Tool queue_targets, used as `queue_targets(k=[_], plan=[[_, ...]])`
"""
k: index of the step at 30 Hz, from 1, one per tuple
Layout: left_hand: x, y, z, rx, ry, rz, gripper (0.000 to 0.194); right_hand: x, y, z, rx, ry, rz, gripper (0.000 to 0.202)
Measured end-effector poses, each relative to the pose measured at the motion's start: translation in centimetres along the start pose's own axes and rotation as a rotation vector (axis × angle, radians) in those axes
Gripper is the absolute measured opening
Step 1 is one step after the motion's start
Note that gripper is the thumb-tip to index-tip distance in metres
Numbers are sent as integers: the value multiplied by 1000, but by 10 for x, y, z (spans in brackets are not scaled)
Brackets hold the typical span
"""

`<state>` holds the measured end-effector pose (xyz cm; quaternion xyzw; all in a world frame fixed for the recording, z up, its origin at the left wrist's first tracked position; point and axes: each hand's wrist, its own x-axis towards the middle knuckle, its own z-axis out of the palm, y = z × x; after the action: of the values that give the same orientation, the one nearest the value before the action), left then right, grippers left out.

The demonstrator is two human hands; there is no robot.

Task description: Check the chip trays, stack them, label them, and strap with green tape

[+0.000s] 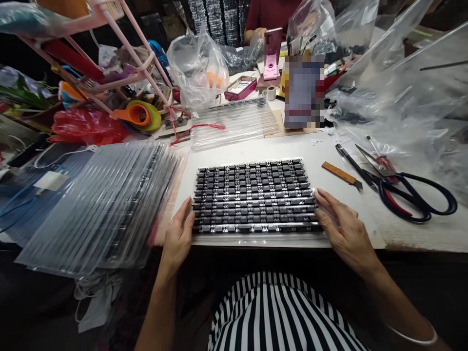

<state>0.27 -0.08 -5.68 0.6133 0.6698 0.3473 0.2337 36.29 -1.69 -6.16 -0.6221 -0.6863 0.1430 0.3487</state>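
Observation:
A clear plastic tray (252, 197) filled with rows of small black electronic parts lies on the white work surface (234, 151) in front of me. My left hand (179, 226) grips its left edge, thumb and fingers against the side. At the opposite end, my right hand (340, 224) holds the right edge in the same way. The tray's near side reaches the table's front edge. To the left stands a stack of similar clear ribbed trays (98, 204), some with dark parts showing along one side.
Right of the tray lie an orange-handled cutter (341, 175), a black pen-like tool (354, 165) and large scissors (409, 195). Another clear ribbed tray (234, 122) rests behind. Further back are a phone on a pink stand (271, 53), plastic bags (199, 63), a pink rack (141, 63) and another person (270, 14).

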Motion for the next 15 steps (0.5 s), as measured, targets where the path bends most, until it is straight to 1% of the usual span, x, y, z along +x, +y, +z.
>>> queue_targets(k=[2, 4, 7, 8, 9, 11, 13, 15], plan=[[5, -1, 4, 57, -20, 41, 50, 5, 2, 6, -49, 26, -77, 46], [2, 5, 9, 133, 10, 78, 50, 6, 4, 10, -84, 55, -120, 47], [-16, 26, 17, 220, 116, 166, 49, 2, 4, 10, -61, 63, -89, 45], [-24, 34, 20, 237, 129, 210, 49, 1, 5, 10, -47, 67, -75, 43], [-32, 42, 23, 251, 124, 264, 49, 0, 4, 9, -38, 73, -67, 42], [-46, 54, 30, 285, 69, 379, 48, 0, 4, 9, -42, 90, -71, 41], [-55, 63, 38, 324, -10, 484, 45, 1, 3, 9, -61, 100, -84, 40], [-60, 67, 47, 355, -81, 553, 42, 1, 2, 10, -77, 102, -97, 41]])
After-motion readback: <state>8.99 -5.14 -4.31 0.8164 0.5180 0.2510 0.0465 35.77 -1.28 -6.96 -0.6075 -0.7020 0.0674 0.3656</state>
